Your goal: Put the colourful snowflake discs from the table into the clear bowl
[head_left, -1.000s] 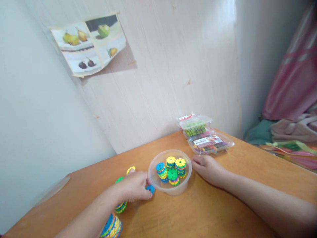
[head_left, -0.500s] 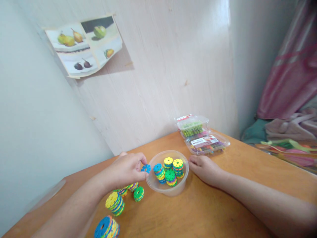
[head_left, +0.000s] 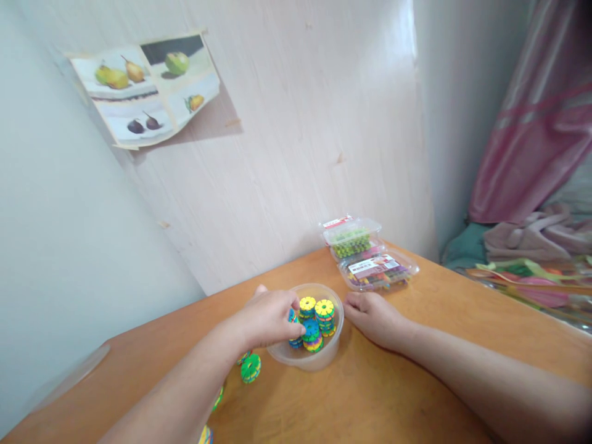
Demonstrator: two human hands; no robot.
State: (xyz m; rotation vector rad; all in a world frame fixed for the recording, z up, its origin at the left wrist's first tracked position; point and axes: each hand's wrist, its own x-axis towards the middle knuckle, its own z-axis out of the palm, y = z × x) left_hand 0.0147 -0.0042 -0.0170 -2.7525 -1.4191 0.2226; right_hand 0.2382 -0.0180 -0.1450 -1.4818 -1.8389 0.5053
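Note:
A clear plastic bowl (head_left: 335, 330) sits on the wooden table (head_left: 393, 388) and holds several stacks of coloured toothed discs (head_left: 319, 311). My left hand (head_left: 266, 317) reaches over the bowl's left rim, its fingers pinched together down at a stack inside; the blue disc it carried is hidden under the fingers. My right hand (head_left: 372, 314) rests on the table against the bowl's right side, fingers curled loosely. A green disc stack (head_left: 250, 368) lies on the table just left of the bowl, below my left forearm.
Two clear lidded packs of small coloured pieces (head_left: 370, 256) stand behind the bowl by the wall. Another disc stack (head_left: 206, 435) pokes in at the bottom edge. A fruit poster (head_left: 143, 86) hangs on the wall. Pink cloth and bedding (head_left: 531, 185) lie to the right.
My left hand lifted a blue disc from the table, carried it rightwards and has lowered it into the bowl. My right hand stayed by the bowl. The view shifted slightly.

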